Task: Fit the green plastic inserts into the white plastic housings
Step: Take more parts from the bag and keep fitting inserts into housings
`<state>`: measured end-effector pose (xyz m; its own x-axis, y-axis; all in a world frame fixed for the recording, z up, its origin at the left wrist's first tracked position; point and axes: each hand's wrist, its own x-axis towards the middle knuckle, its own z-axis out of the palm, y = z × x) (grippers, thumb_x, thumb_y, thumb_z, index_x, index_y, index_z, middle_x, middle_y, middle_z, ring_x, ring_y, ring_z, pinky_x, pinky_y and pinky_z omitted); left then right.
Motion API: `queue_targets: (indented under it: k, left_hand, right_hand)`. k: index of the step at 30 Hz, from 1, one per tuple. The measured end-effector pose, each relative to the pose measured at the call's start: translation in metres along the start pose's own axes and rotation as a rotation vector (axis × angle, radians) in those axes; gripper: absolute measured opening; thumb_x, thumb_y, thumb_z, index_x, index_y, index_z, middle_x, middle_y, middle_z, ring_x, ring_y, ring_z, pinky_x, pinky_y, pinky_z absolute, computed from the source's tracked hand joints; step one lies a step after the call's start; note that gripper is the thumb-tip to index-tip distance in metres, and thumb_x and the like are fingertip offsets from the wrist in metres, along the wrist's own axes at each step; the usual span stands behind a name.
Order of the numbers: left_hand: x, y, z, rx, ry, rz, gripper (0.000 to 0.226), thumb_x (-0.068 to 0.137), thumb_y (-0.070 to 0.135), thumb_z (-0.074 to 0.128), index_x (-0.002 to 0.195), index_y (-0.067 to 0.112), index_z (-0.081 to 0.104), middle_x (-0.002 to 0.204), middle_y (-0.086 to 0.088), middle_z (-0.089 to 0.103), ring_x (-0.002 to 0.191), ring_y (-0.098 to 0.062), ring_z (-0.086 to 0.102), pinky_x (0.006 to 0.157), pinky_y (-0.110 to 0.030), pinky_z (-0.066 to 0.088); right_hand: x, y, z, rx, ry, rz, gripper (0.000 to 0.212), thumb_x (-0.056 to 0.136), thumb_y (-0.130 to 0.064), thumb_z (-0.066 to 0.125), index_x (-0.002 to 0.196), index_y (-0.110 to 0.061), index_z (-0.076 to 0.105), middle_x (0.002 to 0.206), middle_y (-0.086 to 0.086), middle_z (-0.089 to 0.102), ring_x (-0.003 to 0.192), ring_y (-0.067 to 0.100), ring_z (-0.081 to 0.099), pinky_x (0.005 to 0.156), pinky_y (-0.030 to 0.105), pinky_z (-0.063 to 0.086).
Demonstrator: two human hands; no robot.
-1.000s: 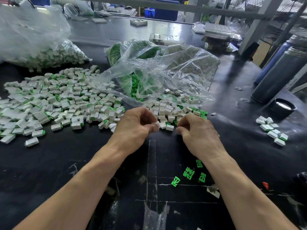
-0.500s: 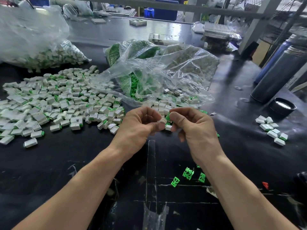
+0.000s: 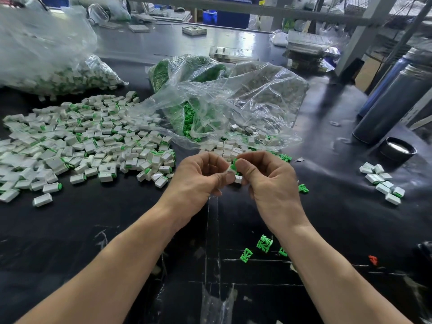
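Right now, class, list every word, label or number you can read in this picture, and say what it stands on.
None can be read.
Yellow-green label at the far edge of the table: print too blurred.
White plastic housings and green inserts: no lettering visible.

Factory workbench — bagged parts (image 3: 70,76)

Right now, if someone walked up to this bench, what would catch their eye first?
Probably the two hands at centre, left hand and right hand, pinching a white housing with a green insert between them. Next, the big heap of white pieces spread on the left, and the clear bag of green parts behind.
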<state>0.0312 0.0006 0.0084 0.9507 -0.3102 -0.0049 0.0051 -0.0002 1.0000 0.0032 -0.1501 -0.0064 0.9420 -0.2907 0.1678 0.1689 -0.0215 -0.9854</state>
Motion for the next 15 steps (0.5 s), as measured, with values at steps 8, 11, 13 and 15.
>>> queue_targets:
  k: [8, 11, 13, 15]
  left_hand:
    - [-0.0007, -0.0007, 0.0001, 0.036, 0.000, -0.006, 0.017, 0.084, 0.004, 0.080, 0.093, 0.006, 0.066, 0.078, -0.003, 0.067, 0.068, -0.008, 0.061, 0.068, -0.029, 0.056]
    - [-0.0006, -0.0015, 0.0002, 0.019, 0.009, -0.018, 0.016, 0.082, 0.002, 0.080, 0.089, 0.006, 0.066, 0.077, -0.003, 0.067, 0.069, -0.009, 0.062, 0.068, -0.030, 0.057]
    - [-0.0007, -0.0019, -0.0001, -0.002, 0.011, -0.031, 0.015, 0.082, 0.000, 0.079, 0.087, 0.007, 0.067, 0.076, -0.002, 0.069, 0.067, -0.008, 0.063, 0.069, -0.030, 0.058]
    - [-0.0009, -0.0020, -0.0002, -0.002, 0.005, -0.039, 0.015, 0.083, -0.001, 0.079, 0.088, 0.007, 0.067, 0.075, -0.001, 0.070, 0.066, -0.007, 0.064, 0.069, -0.030, 0.059]
  right_hand:
    - [-0.0016, 0.0016, 0.0004, -0.040, 0.004, -0.001, 0.011, 0.094, -0.009, 0.075, 0.090, -0.019, 0.072, 0.065, -0.009, 0.066, 0.055, 0.006, 0.056, 0.052, 0.016, 0.043]
    - [-0.0029, 0.0028, 0.0023, -0.089, 0.010, -0.014, 0.013, 0.094, -0.011, 0.075, 0.089, -0.022, 0.071, 0.070, -0.009, 0.068, 0.060, 0.006, 0.059, 0.057, 0.019, 0.046]
    - [-0.0035, 0.0033, 0.0034, -0.072, 0.017, -0.002, 0.014, 0.094, -0.011, 0.075, 0.088, -0.022, 0.070, 0.070, -0.009, 0.069, 0.062, 0.008, 0.061, 0.058, 0.022, 0.047]
    - [-0.0036, 0.0035, 0.0039, -0.036, 0.030, 0.017, 0.015, 0.094, -0.010, 0.075, 0.087, -0.022, 0.070, 0.070, -0.008, 0.069, 0.062, 0.010, 0.061, 0.056, 0.025, 0.048]
